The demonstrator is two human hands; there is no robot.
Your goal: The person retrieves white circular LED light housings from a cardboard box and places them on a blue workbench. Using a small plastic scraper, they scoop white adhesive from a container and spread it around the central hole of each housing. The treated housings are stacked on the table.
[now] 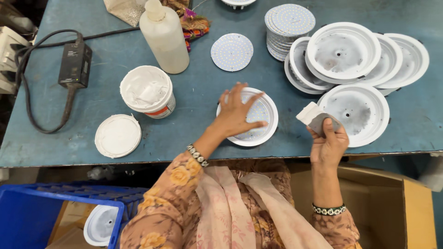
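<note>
Left hand (237,113) lies spread on one round lamp housing (267,131); right hand (328,143) pinches one grey-white pad (316,117).

One head camera looks steeply down, quite near, at the blue table (198,92); its far edge is cropped.

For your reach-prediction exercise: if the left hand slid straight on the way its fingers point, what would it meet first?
The left hand points up-right over its round white lamp housing; beyond that rim, probably the overlapping empty housings, though height is unclear.
</note>
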